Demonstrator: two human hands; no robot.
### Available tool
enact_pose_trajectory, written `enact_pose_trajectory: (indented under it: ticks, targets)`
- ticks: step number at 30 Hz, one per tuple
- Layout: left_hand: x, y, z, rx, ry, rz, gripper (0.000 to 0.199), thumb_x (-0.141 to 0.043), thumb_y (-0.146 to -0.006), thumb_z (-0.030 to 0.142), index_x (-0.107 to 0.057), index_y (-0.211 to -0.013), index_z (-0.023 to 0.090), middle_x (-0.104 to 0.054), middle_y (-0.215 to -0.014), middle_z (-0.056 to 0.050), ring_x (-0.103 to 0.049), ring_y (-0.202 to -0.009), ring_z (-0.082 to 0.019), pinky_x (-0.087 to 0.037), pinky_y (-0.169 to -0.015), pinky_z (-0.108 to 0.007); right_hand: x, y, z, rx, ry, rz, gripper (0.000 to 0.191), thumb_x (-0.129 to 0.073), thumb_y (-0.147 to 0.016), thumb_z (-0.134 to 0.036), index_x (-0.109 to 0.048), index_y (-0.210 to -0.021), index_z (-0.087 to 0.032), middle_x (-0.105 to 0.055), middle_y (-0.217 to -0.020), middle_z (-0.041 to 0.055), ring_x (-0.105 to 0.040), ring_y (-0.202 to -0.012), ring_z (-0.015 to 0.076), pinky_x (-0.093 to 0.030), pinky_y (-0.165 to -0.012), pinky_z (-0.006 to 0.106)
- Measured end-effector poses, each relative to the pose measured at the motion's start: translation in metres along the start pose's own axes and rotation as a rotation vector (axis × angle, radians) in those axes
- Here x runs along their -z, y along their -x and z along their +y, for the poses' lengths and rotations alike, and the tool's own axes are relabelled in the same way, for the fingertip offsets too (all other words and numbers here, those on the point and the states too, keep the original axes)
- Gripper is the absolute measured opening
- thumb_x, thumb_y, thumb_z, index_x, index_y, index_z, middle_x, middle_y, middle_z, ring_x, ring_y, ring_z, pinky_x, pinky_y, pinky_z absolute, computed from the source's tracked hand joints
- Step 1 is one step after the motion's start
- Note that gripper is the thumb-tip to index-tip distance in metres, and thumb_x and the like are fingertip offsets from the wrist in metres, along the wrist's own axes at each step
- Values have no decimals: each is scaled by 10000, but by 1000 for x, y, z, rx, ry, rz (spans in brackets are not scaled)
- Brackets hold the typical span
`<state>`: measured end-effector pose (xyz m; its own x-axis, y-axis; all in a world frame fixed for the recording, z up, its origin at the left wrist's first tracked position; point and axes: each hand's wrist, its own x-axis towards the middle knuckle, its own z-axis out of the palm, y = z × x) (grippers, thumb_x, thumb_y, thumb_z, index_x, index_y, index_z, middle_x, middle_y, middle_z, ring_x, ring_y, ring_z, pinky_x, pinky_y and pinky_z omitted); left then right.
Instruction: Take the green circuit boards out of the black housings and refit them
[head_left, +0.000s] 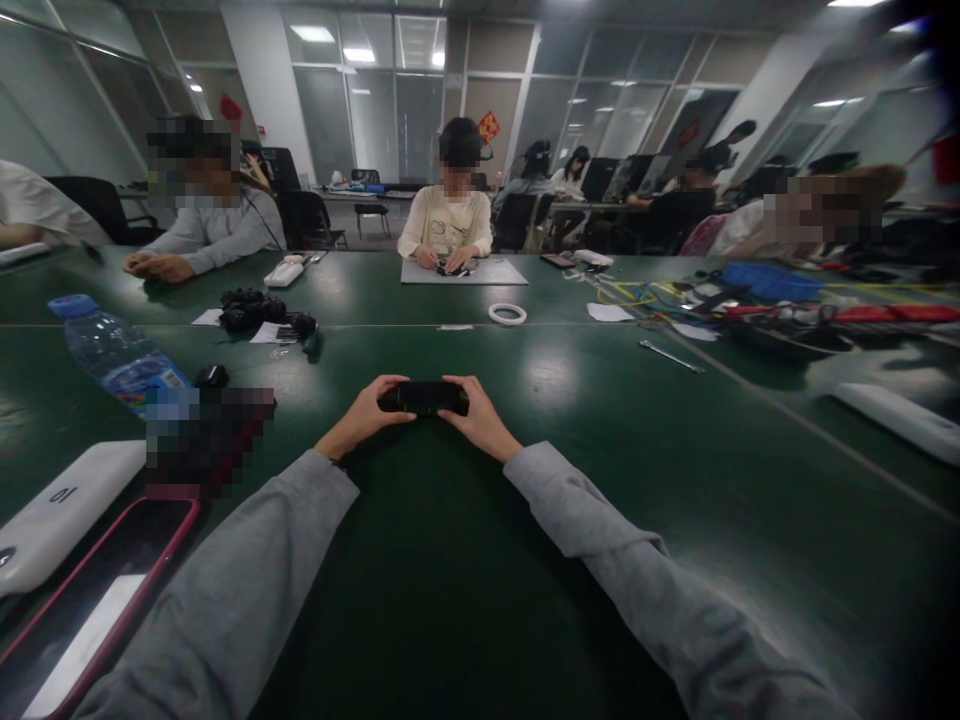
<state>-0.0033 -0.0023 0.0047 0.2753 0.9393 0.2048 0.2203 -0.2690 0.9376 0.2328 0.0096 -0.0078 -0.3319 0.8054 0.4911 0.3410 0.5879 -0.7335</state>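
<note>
In the head view, a black oblong object [424,397] lies crosswise between my two hands above the green table [525,460]. My left hand [367,414] grips its left end, thumb on the near side and fingers along the far edge. On the opposite end, my right hand [481,414] holds it in the same way. The object's surface is dark, so its exact kind cannot be made out. Both my arms reach forward in grey sleeves.
Left of me are a water bottle [124,355], a red-edged phone [97,600] and a white device [71,510]. Beyond my hands lie black items [259,312], a white ring [507,314] and a wrench [671,356]. Cables clutter the right. A person [450,220] sits opposite.
</note>
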Motion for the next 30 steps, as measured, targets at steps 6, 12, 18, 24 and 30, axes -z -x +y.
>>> enact_pose_trajectory:
  ticks: [6, 12, 18, 24, 30]
  targets:
    - [1, -3, -6, -78, -11, -6, 680, -817, -593, 252, -515, -1199, 194, -589, -1244, -123, -545, -1179, -256, -369, -1044, -483, -4, -1, -4, 45, -18, 26, 464, -660, -724, -89, -469, -1129, -210, -490, -1119, 58, -512, -1051, 213, -451, -924, 384]
    - [1, -6, -11, -107, -11, -6, 698, -813, -591, 238, -505, -1216, 197, -592, -1238, -117, -548, -1178, -255, -369, -1048, -473, -5, 1, -7, 70, 41, 27, 451, -644, -721, -94, -452, -1112, -209, -515, -1092, 59, -529, -1019, 215, -429, -923, 379]
    - [0, -2, 2, -28, -43, 4, 714, -760, -671, 283, -459, -1313, 194, -568, -1290, -126, -535, -1203, -252, -370, -1060, -467, -4, 2, -9, 43, 74, 1, 466, -686, -750, -160, -473, -1161, -220, -539, -1129, 58, -535, -1044, 215, -438, -920, 381]
    - [0, -1, 3, 1, -71, 25, 689, -739, -698, 327, -473, -1319, 192, -513, -1371, -130, -489, -1263, -248, -341, -1092, -452, -3, 3, -2, -20, 123, 7, 506, -743, -732, -244, -515, -1183, -224, -556, -1099, 62, -538, -1029, 222, -451, -919, 413]
    - [1, 0, 2, 7, -78, 38, 683, -737, -703, 366, -483, -1316, 203, -522, -1363, -126, -502, -1248, -247, -356, -1081, -458, -5, 1, 7, -100, -26, 13, 548, -748, -734, -276, -479, -1207, -209, -567, -1120, 69, -564, -1038, 219, -463, -921, 405]
